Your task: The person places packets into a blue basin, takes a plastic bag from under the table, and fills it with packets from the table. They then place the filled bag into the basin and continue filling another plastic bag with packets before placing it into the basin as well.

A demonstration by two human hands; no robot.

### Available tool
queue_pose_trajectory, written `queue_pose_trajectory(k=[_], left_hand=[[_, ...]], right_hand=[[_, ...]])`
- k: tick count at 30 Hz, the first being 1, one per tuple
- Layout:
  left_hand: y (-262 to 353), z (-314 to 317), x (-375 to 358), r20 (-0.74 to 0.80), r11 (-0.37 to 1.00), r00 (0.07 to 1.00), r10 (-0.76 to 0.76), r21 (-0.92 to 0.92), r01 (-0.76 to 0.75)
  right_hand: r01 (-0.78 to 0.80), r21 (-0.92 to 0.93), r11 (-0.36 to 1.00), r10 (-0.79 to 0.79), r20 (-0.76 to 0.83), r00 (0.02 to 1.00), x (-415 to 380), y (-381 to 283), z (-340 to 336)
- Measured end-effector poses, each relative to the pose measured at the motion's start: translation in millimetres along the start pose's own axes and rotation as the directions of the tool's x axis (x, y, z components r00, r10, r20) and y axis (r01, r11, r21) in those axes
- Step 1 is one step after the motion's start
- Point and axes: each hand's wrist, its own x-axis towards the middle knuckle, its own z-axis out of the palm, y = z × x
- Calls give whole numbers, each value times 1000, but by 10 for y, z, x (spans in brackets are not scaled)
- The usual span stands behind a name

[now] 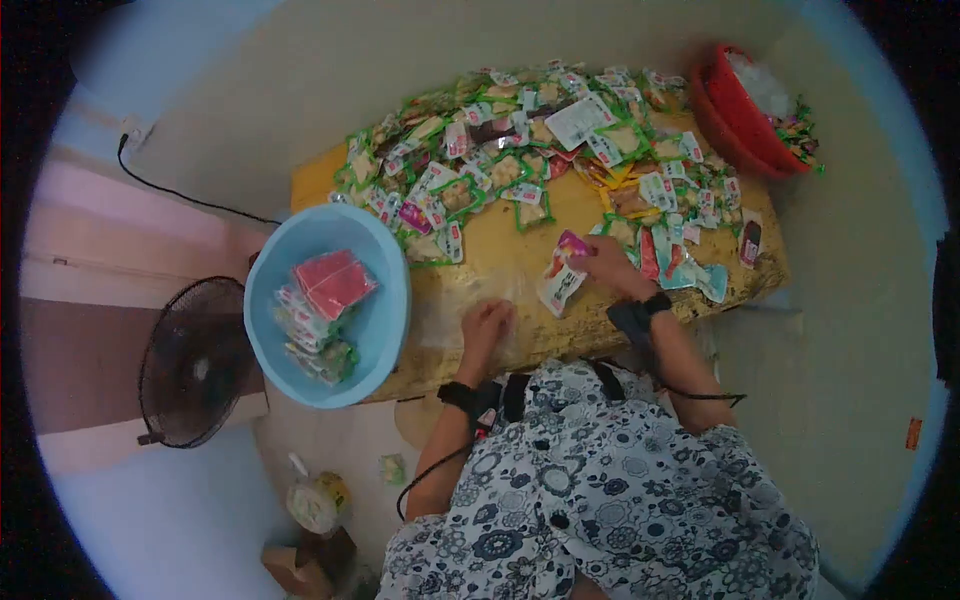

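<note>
My right hand (606,268) grips a white and purple snack packet (562,284) by its upper end, above the yellow table (500,262). My left hand (487,326) is closed at the edge of a clear plastic bag (445,312) that lies near the table's front edge. The fingertips of that hand are partly hidden. Beyond both hands a wide heap of small snack packets (505,172) covers the back of the table, mostly green and white, with some orange and red ones.
At the left stands a light blue basin (398,290) holding red and green packets. Red baskets (715,130) sit at the back right corner. A black fan (195,360) stands beyond the basin. Tubs (315,505) and a cardboard box (310,565) are on the floor.
</note>
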Motion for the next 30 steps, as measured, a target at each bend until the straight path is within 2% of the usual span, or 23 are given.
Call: queue_pose_trajectory(k=[1, 4, 6, 8, 10, 13, 16, 19, 20, 22, 25, 28, 30], left_hand=[[-49, -17, 29, 4, 999, 999, 36, -13, -36], [-85, 40, 40, -73, 995, 997, 5, -100, -13], [-35, 60, 34, -71, 999, 997, -6, -54, 2], [37, 97, 8, -79, 1000, 997, 12, -10, -13], [100, 117, -28, -104, 998, 993, 58, 36, -55], [23, 151, 35, -230, 989, 963, 140, -9, -146], [95, 175, -11, -287, 978, 936, 204, 8, -211], [353, 297, -183, -179, 976, 973, 144, -138, -170], [413, 336, -225, -168, 975, 968, 187, -86, -203], [520, 413, -302, -144, 963, 952, 270, 17, -270], [720, 576, -390, -93, 924, 920, 381, 2, -383], [655, 630, -358, -29, 917, 920, 391, 92, -387], [694, 645, -396, 24, 928, 928, 372, -14, -371]], right_hand=[[52, 83, 995, -54, 24, 998, -110, -125, -38], [17, 194, 981, -18, 5, 1000, -365, -353, -13], [146, 35, 989, -143, -57, 988, -288, -56, 116], [146, 49, 988, -143, -60, 988, -311, -10, 184], [18, 243, 970, -19, 4, 1000, -438, -247, 279], [128, 45, 991, -121, -132, 984, -483, -258, 363], [146, -152, 977, -174, -185, 967, -504, -264, 362], [197, -118, 973, -208, -88, 974, -433, -68, 468], [138, 48, 989, -136, -31, 990, -431, -53, 506], [-20, 357, 934, -22, 115, 993, -451, -162, 653], [-51, 529, 847, -53, 179, 982, -484, -198, 821], [-202, 419, 885, 71, 306, 949, -489, -257, 754], [-221, 453, 864, 72, 323, 944, -425, -82, 831]])
